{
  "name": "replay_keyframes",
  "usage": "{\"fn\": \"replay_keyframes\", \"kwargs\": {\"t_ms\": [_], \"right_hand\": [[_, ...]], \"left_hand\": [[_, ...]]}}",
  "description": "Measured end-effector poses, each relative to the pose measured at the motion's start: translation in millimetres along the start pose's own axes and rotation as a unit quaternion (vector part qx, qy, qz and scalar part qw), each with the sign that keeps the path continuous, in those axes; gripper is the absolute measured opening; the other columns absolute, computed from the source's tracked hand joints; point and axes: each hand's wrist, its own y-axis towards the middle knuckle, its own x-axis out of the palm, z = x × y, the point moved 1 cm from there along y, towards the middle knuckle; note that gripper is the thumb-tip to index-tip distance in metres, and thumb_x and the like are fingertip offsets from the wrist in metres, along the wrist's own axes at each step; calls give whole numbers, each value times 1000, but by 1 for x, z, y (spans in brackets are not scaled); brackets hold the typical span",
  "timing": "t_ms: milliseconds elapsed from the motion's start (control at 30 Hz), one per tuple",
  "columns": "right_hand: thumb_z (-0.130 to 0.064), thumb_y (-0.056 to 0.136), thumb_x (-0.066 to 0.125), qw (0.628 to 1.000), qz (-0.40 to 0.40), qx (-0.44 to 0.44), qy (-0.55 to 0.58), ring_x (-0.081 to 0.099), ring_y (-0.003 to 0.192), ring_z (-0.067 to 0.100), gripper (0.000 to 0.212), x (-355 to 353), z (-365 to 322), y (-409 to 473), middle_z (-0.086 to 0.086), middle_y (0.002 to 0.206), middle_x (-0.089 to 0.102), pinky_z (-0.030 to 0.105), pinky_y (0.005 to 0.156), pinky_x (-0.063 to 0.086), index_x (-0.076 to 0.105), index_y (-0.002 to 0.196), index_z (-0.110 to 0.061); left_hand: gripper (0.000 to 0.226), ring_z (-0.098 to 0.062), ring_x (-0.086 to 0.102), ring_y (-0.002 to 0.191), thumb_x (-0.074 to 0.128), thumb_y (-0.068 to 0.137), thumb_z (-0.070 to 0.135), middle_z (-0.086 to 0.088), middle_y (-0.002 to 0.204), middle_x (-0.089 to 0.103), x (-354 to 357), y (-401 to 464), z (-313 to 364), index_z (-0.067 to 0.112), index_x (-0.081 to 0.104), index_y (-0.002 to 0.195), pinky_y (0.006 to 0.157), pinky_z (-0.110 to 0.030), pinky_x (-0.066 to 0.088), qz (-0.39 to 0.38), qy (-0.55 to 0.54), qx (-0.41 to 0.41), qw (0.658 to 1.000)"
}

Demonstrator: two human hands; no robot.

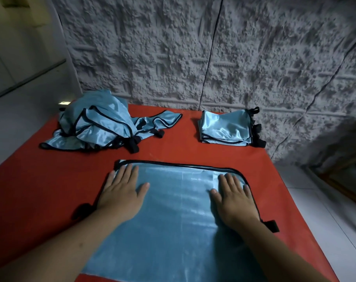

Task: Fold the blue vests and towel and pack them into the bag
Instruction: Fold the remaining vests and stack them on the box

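Observation:
A light blue satin vest [173, 210] with black trim lies spread flat on the red surface in front of me. My left hand [122, 192] presses flat on its left side, fingers straight. My right hand [232, 196] presses flat on its right side, near the black-trimmed edge. A loose heap of unfolded blue vests [95, 123] sits at the back left. A neat stack of folded blue vests [226, 127] lies at the back right. No bag or towel is visible.
The red surface [40, 180] ends at a rough grey textured wall [213, 58] behind. White tiled floor [325, 210] shows to the right and left. Black strap tabs [271, 225] stick out from the vest's edges.

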Motion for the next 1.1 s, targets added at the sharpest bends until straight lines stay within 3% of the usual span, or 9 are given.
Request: {"fn": "replay_keyframes", "kwargs": {"t_ms": [367,500,567,633,700,767,833,900,1100], "right_hand": [[-52,105,15,996,70,35,31,-10,156,16,67,-25,1,1,-2,170,-1,45,125,-11,3,163,-20],[-76,89,-2,986,81,-66,126,18,155,22,98,-39,-59,-38,8,166,24,37,125,10,24,159,-12],[-66,92,21,987,88,-104,89,47,141,23,81,-14,-83,-66,11,151,50,40,114,37,42,149,-12],[-55,82,39,982,92,-125,105,39,145,14,69,11,-96,-93,4,151,47,35,117,31,45,140,-20],[-57,91,35,976,112,-137,126,3,154,4,58,27,-85,-108,-7,168,14,29,123,3,43,139,-25],[-62,101,17,974,134,-126,133,-2,154,1,60,37,-59,-118,-16,168,-4,28,122,0,48,135,-23],[-63,101,20,975,173,-85,113,33,150,19,70,40,-33,-129,-6,167,18,33,121,18,62,127,-15],[-59,101,27,986,151,-16,68,68,112,40,74,43,-16,-137,14,139,55,46,100,44,74,114,-4],[-49,86,35,989,42,72,122,68,110,21,47,29,-18,-114,13,100,68,40,93,40,59,103,-12]], "left_hand": [[72,-18,-15,154,-2,99,59,5,169,-9,-15,-5,-3,22,-1,161,120,-58,-15,27,46,-50,997],[71,-28,27,151,15,99,53,-4,159,39,-23,-49,16,15,49,148,121,-53,2,118,18,6,993],[66,-31,50,138,21,100,51,-6,144,58,-14,-81,26,16,67,131,114,-49,18,95,-18,28,995],[69,-29,58,127,18,102,51,-5,132,67,-2,-109,29,16,74,121,110,-47,23,65,-43,29,997],[80,-27,49,129,8,102,55,-5,129,69,12,-128,19,15,73,123,119,-46,15,72,-63,9,995],[83,-24,35,139,5,101,58,-6,132,67,21,-143,-1,14,70,128,122,-44,7,94,-61,-7,994],[78,-17,16,151,7,101,56,-6,140,61,23,-152,-21,14,64,134,120,-48,12,94,-51,-14,994],[73,-13,1,155,7,102,54,-3,146,55,24,-156,-37,17,55,142,118,-52,15,85,-48,-16,995],[58,-15,5,155,21,102,52,5,158,39,2,-155,-55,26,31,152,119,-44,17,62,-35,-28,997]]}}
